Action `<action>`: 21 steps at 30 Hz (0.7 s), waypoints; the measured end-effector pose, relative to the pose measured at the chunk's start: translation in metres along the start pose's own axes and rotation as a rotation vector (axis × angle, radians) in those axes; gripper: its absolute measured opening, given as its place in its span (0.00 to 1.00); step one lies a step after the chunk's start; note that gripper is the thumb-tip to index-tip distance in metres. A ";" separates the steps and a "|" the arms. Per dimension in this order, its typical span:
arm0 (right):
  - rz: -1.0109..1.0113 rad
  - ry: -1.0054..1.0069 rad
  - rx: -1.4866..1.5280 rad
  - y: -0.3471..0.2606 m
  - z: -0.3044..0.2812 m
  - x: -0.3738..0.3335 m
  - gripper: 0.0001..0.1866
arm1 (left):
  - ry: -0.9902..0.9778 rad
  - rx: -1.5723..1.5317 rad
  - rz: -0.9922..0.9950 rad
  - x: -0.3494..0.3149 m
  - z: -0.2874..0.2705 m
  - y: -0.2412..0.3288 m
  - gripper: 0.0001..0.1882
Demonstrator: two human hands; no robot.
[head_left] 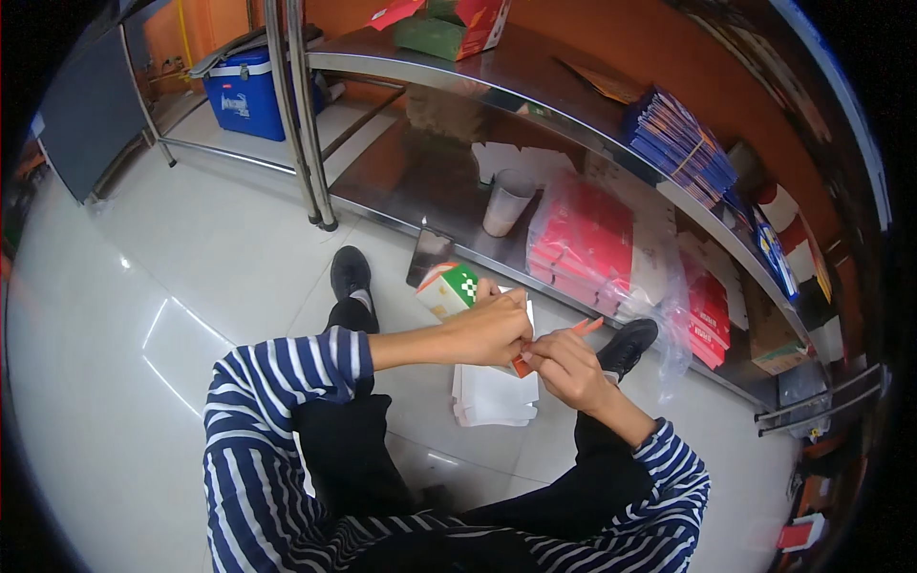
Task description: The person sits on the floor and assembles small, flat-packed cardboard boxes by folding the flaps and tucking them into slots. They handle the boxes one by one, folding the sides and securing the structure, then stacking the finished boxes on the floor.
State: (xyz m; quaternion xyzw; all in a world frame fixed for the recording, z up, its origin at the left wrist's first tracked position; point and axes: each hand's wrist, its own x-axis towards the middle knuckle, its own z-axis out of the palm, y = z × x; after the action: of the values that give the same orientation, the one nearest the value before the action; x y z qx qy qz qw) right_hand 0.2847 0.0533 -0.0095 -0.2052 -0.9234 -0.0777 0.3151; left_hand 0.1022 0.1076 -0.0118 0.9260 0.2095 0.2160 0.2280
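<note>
A small printed carton (447, 292) in green, orange and white is held above the floor between my knees. Its green side with a white pattern shows to the left of my left hand (499, 329), whose closed fingers grip it. My right hand (569, 371) pinches an orange edge of the carton close beside the left fingers. Orange tabs (586, 327) stick out above the right hand; how they join the carton is hidden. Beneath both hands lies a stack of flat white cardboard blanks (493, 399) on the tiles.
A metal shelf rack (382, 202) runs across ahead. Its lower shelf bears a phone (430, 254) at the edge, a tumbler (509, 202) and plastic-wrapped red cartons (587, 234). Bundled blue flat packs (680, 148) sit above. A blue cooler box (250, 100) stands at the far left.
</note>
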 end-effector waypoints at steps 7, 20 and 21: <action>-0.063 -0.148 0.060 -0.007 0.002 -0.009 0.10 | -0.159 -0.087 -0.181 -0.008 0.027 -0.003 0.06; 0.209 -0.198 0.323 0.009 -0.012 -0.025 0.10 | -0.195 -0.128 -0.185 -0.004 0.018 -0.006 0.08; 0.195 -0.201 0.308 0.009 -0.012 -0.028 0.11 | -0.199 -0.137 -0.175 -0.003 0.021 -0.006 0.07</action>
State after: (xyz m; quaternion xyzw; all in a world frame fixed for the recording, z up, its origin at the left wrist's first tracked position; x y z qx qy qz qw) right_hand 0.3153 0.0484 -0.0170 -0.2496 -0.9270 0.1162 0.2549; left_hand 0.1088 0.1037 -0.0326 0.9033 0.2504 0.1164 0.3283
